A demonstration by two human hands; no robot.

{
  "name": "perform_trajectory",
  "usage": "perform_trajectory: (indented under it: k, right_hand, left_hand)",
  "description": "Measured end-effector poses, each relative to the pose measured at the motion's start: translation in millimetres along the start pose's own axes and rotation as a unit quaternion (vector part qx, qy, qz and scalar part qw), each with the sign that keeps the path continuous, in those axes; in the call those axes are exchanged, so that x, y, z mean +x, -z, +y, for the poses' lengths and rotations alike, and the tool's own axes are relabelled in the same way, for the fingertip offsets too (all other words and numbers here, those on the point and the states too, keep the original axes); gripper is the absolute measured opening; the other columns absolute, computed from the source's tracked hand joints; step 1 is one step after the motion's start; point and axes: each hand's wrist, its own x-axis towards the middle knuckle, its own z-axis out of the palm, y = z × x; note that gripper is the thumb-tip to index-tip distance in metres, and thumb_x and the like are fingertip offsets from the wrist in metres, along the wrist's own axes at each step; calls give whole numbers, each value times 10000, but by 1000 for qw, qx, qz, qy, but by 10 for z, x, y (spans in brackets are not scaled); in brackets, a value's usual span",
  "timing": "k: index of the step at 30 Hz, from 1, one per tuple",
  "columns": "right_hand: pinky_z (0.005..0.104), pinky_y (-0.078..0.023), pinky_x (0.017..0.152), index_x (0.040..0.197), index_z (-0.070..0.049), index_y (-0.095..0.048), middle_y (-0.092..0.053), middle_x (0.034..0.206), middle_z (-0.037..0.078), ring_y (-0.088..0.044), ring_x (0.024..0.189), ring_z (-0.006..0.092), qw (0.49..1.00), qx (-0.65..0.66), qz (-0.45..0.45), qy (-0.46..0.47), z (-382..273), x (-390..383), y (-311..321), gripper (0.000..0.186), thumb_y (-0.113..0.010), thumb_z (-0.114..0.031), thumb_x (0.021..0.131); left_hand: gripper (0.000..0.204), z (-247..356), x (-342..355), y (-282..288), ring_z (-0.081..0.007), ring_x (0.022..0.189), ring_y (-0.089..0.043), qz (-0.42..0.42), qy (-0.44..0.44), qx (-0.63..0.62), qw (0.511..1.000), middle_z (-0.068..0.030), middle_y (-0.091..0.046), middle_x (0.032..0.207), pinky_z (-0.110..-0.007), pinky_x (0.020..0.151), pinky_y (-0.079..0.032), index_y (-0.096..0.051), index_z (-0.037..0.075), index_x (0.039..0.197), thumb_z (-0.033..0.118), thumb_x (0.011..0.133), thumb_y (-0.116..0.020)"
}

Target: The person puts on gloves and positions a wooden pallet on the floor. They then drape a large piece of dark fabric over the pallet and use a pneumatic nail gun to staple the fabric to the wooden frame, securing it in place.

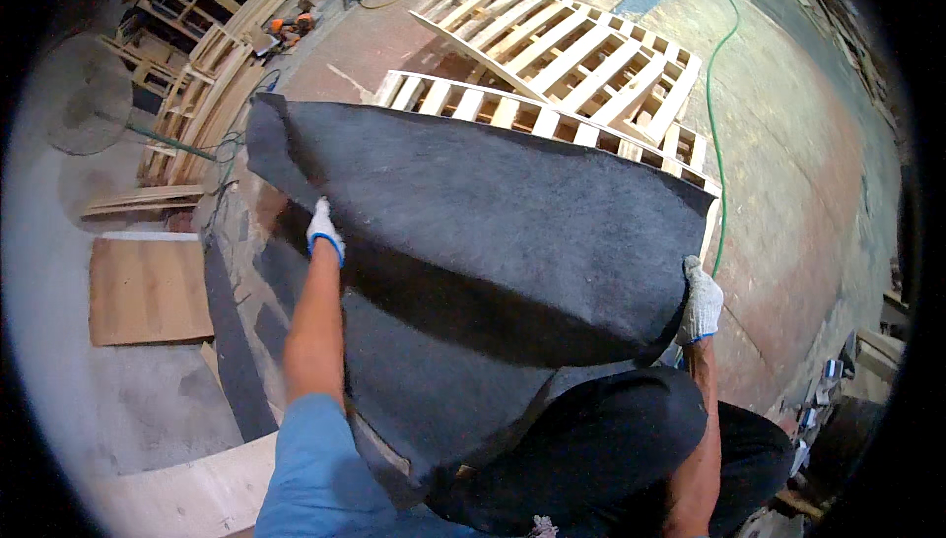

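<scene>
Gloved left hand [323,231] and right hand [701,303] gripping grey felt sheet [493,213], pallet [552,119] mostly hidden

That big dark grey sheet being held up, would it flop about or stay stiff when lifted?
Probably floppy: the grey felt sheet sags between the left hand and right hand. Likely fairly light, since gloved fingers alone hold its edges. Its matte surface looks unlikely to slip.

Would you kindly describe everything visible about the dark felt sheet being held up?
The dark felt sheet is a large charcoal-grey piece with a matte, fibrous look. It is lifted and bowed, its middle sagging, its far left corner curling. The left hand grips one edge and the right hand the other, both in white gloves. It hangs over more dark sheet lying below, partly hiding a pale wooden pallet behind it.
</scene>
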Motion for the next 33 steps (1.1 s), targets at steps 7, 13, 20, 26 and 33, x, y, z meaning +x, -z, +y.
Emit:
perform_trajectory:
  k: [7,13,20,26,33]
  right_hand:
    - [420,-490,672,898,-61,-699,-690,811,162,-656,731,310,979,-174,-4,107,-119,-70,189,427,-514,-428,1014]
    - [367,-531,812,1083,-79,-729,-736,1006,154,-710,938,291,967,-221,-1,124,-370,-244,241,314,-543,-317,995]
    - [393,-559,814,1102,-133,-734,-735,1022,146,-720,923,303,938,-270,19,215,-476,-387,143,247,-553,-224,962]
    - [392,-558,804,1083,-134,-730,-736,1011,124,-715,913,297,930,-262,44,255,-462,-476,268,227,-558,-217,960]
    - [410,-542,764,1025,-112,-724,-728,939,144,-704,874,321,940,-237,78,235,-666,-417,273,249,-548,-280,974]
  left_hand:
    - [629,-98,440,-46,-332,1284,-530,-98,123,-44,987,-78,-567,1446,-503,1126,-348,-560,118,1414,580,998,-459]
    - [566,-208,590,7,-324,1310,-523,67,33,47,996,-78,-545,1475,-514,1104,-387,-549,101,1429,489,1022,-480]
    - [567,508,696,706,-332,1307,-512,-31,-26,-110,993,-90,-541,1475,-503,1129,-358,-534,53,1432,419,1001,-563]
    - [561,1289,443,1103,-346,1233,-556,-105,-119,-132,978,-109,-591,1399,-523,1083,-404,-542,56,1418,417,992,-591]
    - [566,2008,-523,644,-341,1264,-535,-162,-159,-133,965,-108,-561,1436,-479,1102,-398,-528,46,1423,408,994,-599]
